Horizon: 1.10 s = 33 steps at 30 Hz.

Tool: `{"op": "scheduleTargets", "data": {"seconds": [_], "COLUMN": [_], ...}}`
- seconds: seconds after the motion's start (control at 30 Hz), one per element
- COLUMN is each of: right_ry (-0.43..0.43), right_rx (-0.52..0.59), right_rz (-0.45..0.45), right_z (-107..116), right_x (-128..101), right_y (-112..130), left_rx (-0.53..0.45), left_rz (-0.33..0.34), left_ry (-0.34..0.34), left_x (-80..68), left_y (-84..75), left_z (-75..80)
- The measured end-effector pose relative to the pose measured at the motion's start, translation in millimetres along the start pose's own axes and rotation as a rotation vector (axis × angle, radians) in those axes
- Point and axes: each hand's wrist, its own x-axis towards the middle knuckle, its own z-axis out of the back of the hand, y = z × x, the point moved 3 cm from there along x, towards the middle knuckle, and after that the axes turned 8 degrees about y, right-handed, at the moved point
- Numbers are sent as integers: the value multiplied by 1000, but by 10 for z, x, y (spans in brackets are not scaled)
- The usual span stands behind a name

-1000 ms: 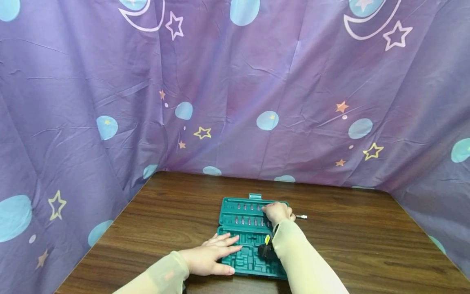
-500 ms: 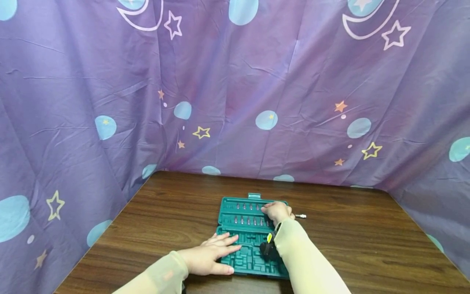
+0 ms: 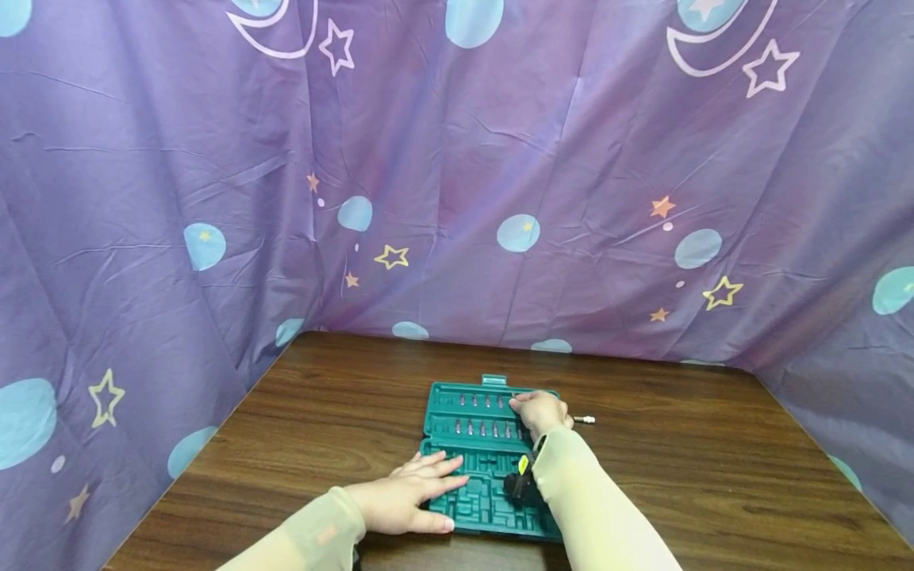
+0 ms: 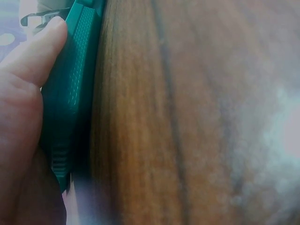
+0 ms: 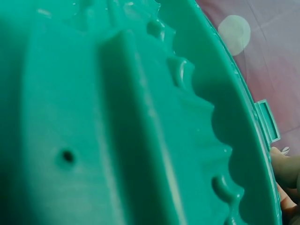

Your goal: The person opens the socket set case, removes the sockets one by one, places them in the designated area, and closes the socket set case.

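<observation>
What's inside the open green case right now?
The green case holds rows of small metal bits in its far half; its near half shows bare moulded slots. The left hand and right hand cover parts, hiding what lies beneath.

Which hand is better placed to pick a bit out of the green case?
Likely the right hand: it sits at the bit rows in the case, while the left hand lies flat on the near half.

We see the open tool case (image 3: 474,452) lying on the table (image 3: 714,468).
A metal bit (image 3: 585,419) lies right of the case; our curtain (image 3: 457,182) hangs behind.
</observation>
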Motion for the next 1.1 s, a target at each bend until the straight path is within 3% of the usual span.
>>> {"op": "scheduleTargets", "data": {"seconds": [0.33, 0.67, 0.77, 0.97, 1.1], "right_ry": [-13, -35, -24, 54, 66], "right_rx": [-14, 55, 95, 345, 325], "right_rz": [8, 51, 77, 175, 219], "right_z": [-17, -6, -3, 50, 179], "right_x": [-8, 29, 65, 113, 101], "right_y": [29, 43, 18, -14, -5], "left_rx": [2, 5, 4, -25, -31], "left_rz": [12, 24, 19, 20, 26], "left_ry": [4, 4, 8, 35, 39], "left_x": [-19, -36, -33, -11, -9], "left_y": [-4, 5, 8, 6, -3], "left_z": [32, 51, 41, 15, 19]}}
